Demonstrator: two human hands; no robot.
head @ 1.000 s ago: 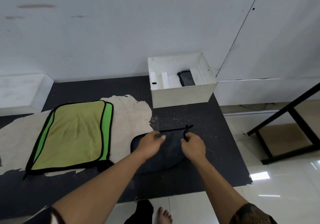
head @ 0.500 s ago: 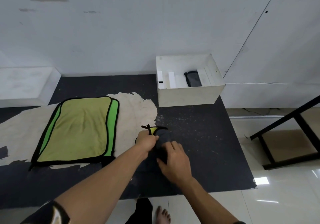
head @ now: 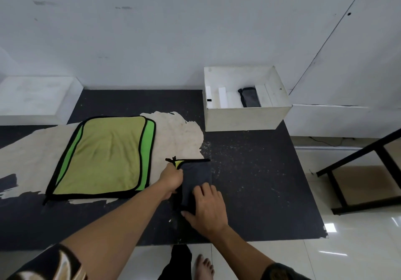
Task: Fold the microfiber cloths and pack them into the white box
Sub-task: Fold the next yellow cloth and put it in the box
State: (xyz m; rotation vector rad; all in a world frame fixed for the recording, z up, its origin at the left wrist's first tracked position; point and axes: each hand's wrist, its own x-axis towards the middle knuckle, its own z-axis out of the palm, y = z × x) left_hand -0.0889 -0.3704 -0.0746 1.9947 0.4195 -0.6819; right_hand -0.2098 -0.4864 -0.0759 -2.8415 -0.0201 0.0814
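while the left hand (head: 172,181) pinches it, right hand (head: 208,209) flattens the grey cloth (head: 196,176).

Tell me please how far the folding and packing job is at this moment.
Done: one folded dark cloth already sits in the white box. In hand: the left hand grips the edge of a dark grey cloth folded narrow on the table, and the right hand presses it flat. Left: packing this one, then folding the green cloths, which lie unfolded.
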